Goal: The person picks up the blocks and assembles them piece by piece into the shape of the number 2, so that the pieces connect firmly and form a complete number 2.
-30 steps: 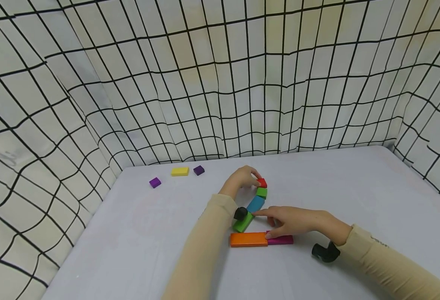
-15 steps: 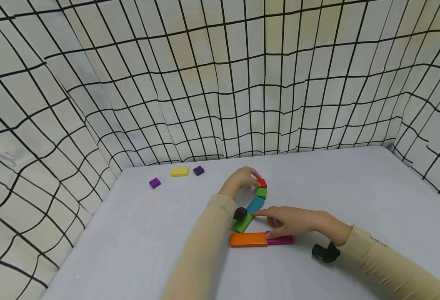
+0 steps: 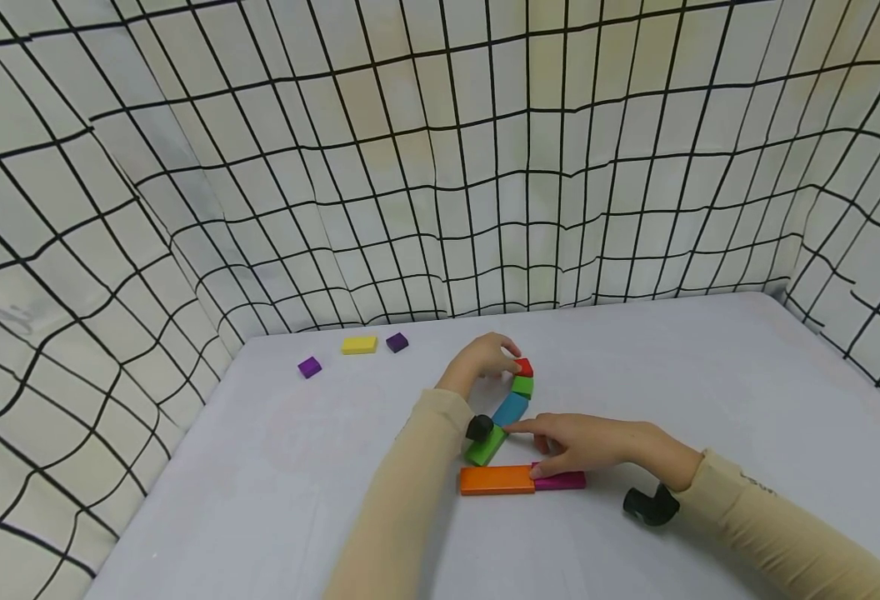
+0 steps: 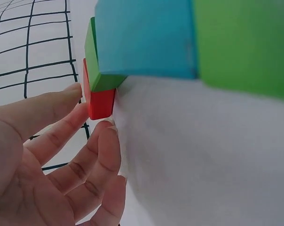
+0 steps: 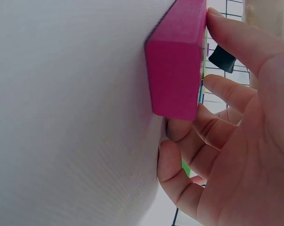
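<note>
1. Two bars lie end to end: orange bar [image 3: 496, 480], magenta bar [image 3: 562, 481].
2. Right hand [image 3: 582, 442]: fingers relaxed, thumb at their joint, index at the long green block [image 3: 487, 447].
3. Blue block [image 3: 511, 409], then small green block [image 3: 522, 387].
4. Left hand [image 3: 481, 358]: fingers pinch the red block [image 3: 526, 368] beyond.

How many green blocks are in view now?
2: one green block between the red block and the blue block, another green block at the blue block's near end. The left sleeve may hide more.

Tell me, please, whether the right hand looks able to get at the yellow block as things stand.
Probably not straight across: the left arm and the blue block lie between the right hand and the yellow block, though lifting over them might work.
</note>
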Demonstrator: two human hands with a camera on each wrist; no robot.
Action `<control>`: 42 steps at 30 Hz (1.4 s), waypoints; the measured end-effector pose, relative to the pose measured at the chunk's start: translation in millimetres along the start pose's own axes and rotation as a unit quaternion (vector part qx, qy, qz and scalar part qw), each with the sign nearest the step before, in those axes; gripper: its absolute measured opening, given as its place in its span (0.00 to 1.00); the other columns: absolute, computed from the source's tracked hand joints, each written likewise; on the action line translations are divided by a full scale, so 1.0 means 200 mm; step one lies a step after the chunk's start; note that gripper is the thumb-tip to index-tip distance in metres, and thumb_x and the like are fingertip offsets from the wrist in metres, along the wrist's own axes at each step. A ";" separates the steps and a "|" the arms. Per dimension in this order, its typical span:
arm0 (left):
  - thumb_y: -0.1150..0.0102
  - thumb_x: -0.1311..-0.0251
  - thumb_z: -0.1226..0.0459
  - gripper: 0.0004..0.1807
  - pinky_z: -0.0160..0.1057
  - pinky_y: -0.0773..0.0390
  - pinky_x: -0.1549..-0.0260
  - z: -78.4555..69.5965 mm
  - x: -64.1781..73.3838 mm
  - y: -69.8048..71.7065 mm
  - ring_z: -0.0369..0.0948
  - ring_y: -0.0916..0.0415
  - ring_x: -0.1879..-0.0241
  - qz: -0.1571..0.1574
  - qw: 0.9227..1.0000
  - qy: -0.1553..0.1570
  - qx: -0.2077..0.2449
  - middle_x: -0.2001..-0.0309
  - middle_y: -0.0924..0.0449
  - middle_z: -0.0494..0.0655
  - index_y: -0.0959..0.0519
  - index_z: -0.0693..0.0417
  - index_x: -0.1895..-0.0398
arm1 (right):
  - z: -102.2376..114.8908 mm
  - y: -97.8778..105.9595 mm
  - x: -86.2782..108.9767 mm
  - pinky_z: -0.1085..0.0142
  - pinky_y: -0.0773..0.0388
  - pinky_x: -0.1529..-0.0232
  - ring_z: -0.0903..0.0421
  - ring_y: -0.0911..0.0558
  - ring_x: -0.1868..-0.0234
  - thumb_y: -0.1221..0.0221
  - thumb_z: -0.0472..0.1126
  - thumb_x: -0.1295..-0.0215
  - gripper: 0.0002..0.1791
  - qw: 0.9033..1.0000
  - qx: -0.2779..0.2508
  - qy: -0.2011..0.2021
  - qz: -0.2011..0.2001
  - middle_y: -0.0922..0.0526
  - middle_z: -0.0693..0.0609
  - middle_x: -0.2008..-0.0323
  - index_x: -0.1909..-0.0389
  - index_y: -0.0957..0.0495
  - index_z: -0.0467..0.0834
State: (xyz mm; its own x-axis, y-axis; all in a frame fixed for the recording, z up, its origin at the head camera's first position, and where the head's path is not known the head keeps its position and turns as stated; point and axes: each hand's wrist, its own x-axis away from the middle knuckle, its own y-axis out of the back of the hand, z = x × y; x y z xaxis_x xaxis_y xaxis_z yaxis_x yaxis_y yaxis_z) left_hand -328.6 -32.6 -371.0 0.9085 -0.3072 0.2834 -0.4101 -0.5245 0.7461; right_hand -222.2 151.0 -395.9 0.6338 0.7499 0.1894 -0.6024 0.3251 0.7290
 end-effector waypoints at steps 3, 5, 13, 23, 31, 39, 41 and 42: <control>0.37 0.31 0.62 0.15 0.43 0.24 0.56 0.00 0.01 0.01 0.44 0.24 0.62 -0.003 1.000 -0.005 0.000 0.53 0.21 0.50 0.17 0.53 0.43 | 0.00 0.00 0.00 0.66 0.27 0.61 0.59 0.27 0.60 0.33 0.51 0.32 0.36 1.000 0.001 -0.002 0.000 0.27 0.57 0.63 0.26 0.31 0.48; 0.37 0.31 0.62 0.15 0.43 0.24 0.56 0.00 0.01 0.01 0.44 0.23 0.61 -0.007 1.000 -0.008 -0.002 0.52 0.21 0.50 0.17 0.54 0.43 | 0.00 0.00 0.00 0.66 0.27 0.61 0.59 0.27 0.60 0.33 0.51 0.32 0.36 1.000 0.001 -0.003 0.000 0.27 0.57 0.63 0.26 0.31 0.48; 0.38 0.31 0.62 0.15 0.43 0.24 0.57 0.01 0.03 0.04 0.44 0.21 0.60 -0.031 0.999 -0.022 -0.011 0.49 0.19 0.52 0.17 0.55 0.43 | 0.00 0.01 0.00 0.66 0.28 0.61 0.59 0.27 0.61 0.33 0.51 0.31 0.35 1.000 0.004 0.001 0.001 0.26 0.57 0.62 0.26 0.31 0.48; 0.39 0.30 0.63 0.12 0.40 0.23 0.60 0.09 0.06 0.07 0.42 0.21 0.61 -0.060 0.997 -0.039 -0.006 0.54 0.16 0.52 0.16 0.56 0.48 | 0.00 -0.01 -0.01 0.66 0.27 0.61 0.58 0.27 0.60 0.33 0.52 0.32 0.36 1.000 0.007 -0.012 0.000 0.26 0.57 0.62 0.26 0.30 0.50; 0.40 0.29 0.62 0.12 0.44 0.21 0.54 0.17 0.10 0.13 0.46 0.20 0.54 -0.079 0.995 -0.065 -0.016 0.50 0.16 0.53 0.16 0.56 0.47 | 0.01 -0.01 -0.01 0.65 0.27 0.61 0.58 0.27 0.59 0.33 0.52 0.32 0.36 1.000 0.003 -0.014 -0.001 0.26 0.57 0.62 0.26 0.31 0.49; 0.42 0.28 0.63 0.15 0.47 0.22 0.54 0.26 0.14 0.23 0.48 0.21 0.53 -0.115 0.990 -0.081 0.016 0.49 0.17 0.55 0.18 0.57 0.43 | 0.00 0.00 0.00 0.66 0.27 0.62 0.58 0.27 0.60 0.33 0.52 0.32 0.36 1.000 0.009 -0.014 -0.001 0.26 0.58 0.62 0.25 0.31 0.50; 0.43 0.27 0.63 0.15 0.47 0.22 0.54 0.29 0.15 0.26 0.48 0.20 0.53 -0.127 0.988 -0.089 0.030 0.48 0.18 0.55 0.18 0.57 0.42 | 0.00 -0.01 0.00 0.66 0.27 0.62 0.58 0.27 0.60 0.33 0.52 0.32 0.36 1.000 0.008 -0.011 0.000 0.26 0.58 0.62 0.25 0.32 0.50; 0.43 0.27 0.63 0.15 0.47 0.21 0.55 0.31 0.16 0.27 0.48 0.19 0.53 -0.132 0.986 -0.093 0.037 0.47 0.18 0.55 0.18 0.56 0.42 | 0.00 -0.01 0.00 0.66 0.28 0.62 0.59 0.27 0.60 0.33 0.52 0.32 0.36 1.000 0.008 -0.010 0.000 0.26 0.57 0.63 0.25 0.32 0.49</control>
State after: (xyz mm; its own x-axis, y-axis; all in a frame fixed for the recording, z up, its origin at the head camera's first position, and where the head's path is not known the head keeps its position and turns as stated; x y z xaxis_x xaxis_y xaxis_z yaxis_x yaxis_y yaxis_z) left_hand -327.3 -119.1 -358.7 0.9567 -0.2890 -0.0348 -0.1729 -0.6602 0.7309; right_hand -220.8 150.6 -396.2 0.6436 0.7378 0.2034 -0.5954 0.3157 0.7388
